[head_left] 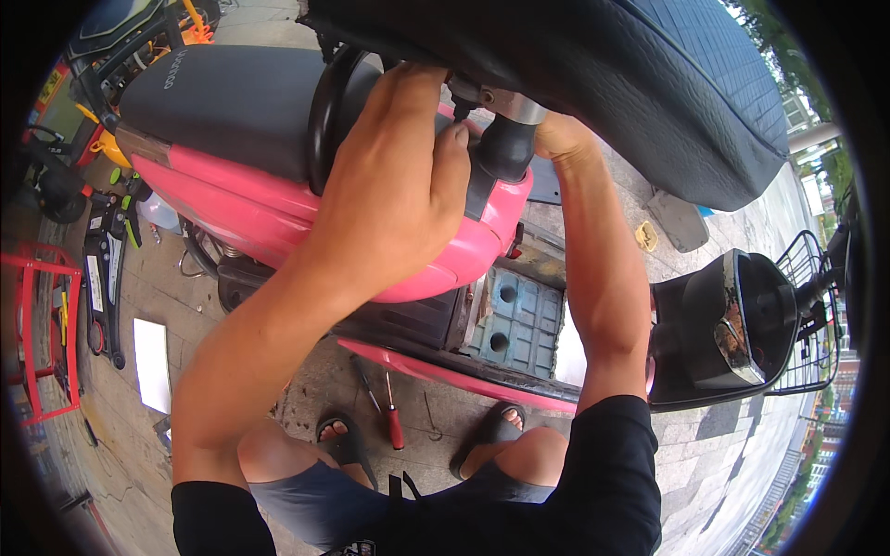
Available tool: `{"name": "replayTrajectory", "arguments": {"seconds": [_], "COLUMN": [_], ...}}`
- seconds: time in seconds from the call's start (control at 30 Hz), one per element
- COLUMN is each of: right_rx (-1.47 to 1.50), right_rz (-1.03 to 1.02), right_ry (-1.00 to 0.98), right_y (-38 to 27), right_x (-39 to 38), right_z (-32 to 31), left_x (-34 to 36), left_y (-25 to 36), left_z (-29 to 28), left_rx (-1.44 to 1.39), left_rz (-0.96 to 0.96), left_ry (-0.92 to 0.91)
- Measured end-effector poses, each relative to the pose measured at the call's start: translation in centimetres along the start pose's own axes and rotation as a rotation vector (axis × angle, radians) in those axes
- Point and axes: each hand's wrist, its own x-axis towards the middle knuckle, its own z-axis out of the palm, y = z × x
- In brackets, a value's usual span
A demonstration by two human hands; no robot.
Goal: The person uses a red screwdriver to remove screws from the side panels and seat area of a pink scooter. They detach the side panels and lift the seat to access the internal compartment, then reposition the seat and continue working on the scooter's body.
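A pink electric scooter (278, 218) with a dark grey seat (222, 102) stands in front of me. At its top, a metal fitting (514, 104) with a black rubber boot (506, 148) sits below a large black leather-like padded piece (593, 88). My left hand (399, 162) is closed at the left side of this fitting. Its thumb presses near a small dark part, and its other fingertips are hidden. Behind the fitting on the right is my right hand (564, 139), its fingers mostly out of sight behind the metal and the padded piece.
Below, the scooter's opened floor shows a grey-blue ribbed case (513, 320). A red-handled screwdriver (395, 428) lies between my feet. At left are a red metal frame (46, 334), a black long tool (107, 278) and a white panel (152, 363). A wire basket (805, 296) is at right.
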Motion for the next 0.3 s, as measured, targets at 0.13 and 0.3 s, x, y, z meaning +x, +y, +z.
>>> {"name": "replayTrajectory", "arguments": {"seconds": [0.13, 0.3], "right_rx": [-0.046, 0.099], "right_rz": [-0.154, -0.2], "right_ry": [0.006, -0.046], "right_y": [2.1, 2.4], "right_x": [1.4, 1.8], "right_z": [2.7, 3.3], "left_x": [5.0, 6.1], "left_y": [-0.9, -0.1], "left_z": [1.2, 0.5], "left_rx": [-0.104, -0.16], "left_rz": [-0.584, -0.671], "left_ry": [-0.209, -0.201]}}
